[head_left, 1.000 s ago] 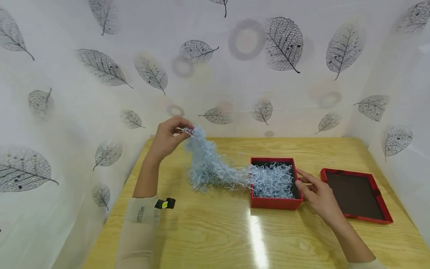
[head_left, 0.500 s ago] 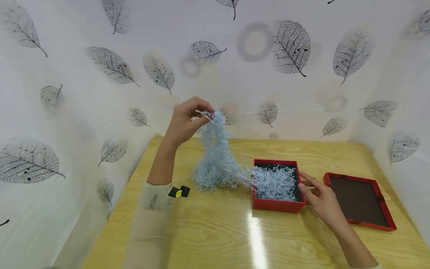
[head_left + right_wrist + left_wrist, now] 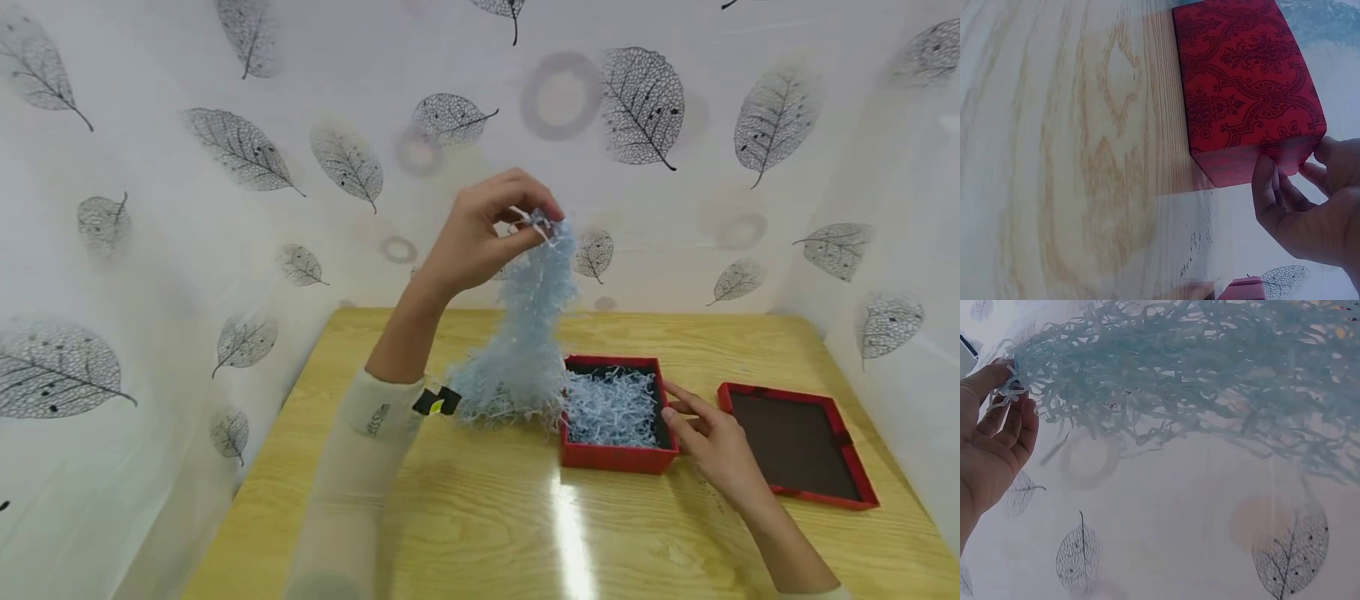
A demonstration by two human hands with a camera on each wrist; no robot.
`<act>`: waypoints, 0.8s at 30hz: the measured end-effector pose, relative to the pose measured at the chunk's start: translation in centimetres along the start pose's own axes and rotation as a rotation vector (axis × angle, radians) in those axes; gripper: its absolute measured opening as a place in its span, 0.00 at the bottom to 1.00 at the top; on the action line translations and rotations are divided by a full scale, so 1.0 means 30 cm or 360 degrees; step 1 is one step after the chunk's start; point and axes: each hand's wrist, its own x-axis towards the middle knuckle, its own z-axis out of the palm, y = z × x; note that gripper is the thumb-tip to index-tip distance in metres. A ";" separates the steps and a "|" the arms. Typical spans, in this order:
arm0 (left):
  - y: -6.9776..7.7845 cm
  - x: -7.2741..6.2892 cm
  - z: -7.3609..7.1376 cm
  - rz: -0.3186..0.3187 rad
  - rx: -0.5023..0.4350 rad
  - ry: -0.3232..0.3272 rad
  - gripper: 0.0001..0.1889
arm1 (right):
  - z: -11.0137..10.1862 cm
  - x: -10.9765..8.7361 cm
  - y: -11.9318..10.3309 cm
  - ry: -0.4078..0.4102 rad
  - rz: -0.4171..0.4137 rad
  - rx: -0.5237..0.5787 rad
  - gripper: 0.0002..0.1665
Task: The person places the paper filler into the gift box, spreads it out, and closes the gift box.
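High over the table, my left hand (image 3: 491, 229) pinches a long tangle of pale blue shredded paper (image 3: 536, 308). It hangs like a curtain, its lower end spreading on the table beside the red box (image 3: 618, 458). In the left wrist view the tangle stretches away from the thumb and fingers (image 3: 1013, 425). More shredded paper (image 3: 615, 408) fills most of the box, some strands crossing its left rim. My right hand (image 3: 716, 442) holds the box at its right side, thumb at the rim. The right wrist view shows curved fingers (image 3: 1266, 187) against the patterned outer wall.
A red-rimmed lid (image 3: 798, 446) with a dark inside lies to the right of the box. The wooden table (image 3: 480, 517) runs back to a pale curtain (image 3: 480, 192) printed with leaves, which also closes off both sides.
My left hand has risen and moved right, drawing the shredded paper up and toward the box. My right hand stays at the box's right side.
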 end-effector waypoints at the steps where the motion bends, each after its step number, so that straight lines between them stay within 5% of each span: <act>1: 0.007 0.022 0.013 -0.0001 -0.0003 -0.0024 0.06 | -0.001 0.000 0.001 0.0001 -0.0002 -0.0002 0.33; 7: 0.040 0.126 0.087 0.0074 -0.0058 -0.0134 0.05 | -0.004 0.001 0.000 0.0007 -0.0024 0.0001 0.32; 12: 0.028 0.141 0.168 0.0058 -0.0148 -0.0206 0.06 | -0.004 -0.003 -0.005 0.0023 -0.0022 -0.0008 0.32; 17: -0.047 0.073 0.281 -0.0143 -0.0190 -0.0365 0.07 | -0.006 0.000 -0.006 0.0042 -0.0043 0.0005 0.31; 24: -0.168 -0.092 0.425 -0.0339 -0.0152 -0.0564 0.07 | 0.000 0.003 -0.004 0.0047 -0.0045 0.0014 0.31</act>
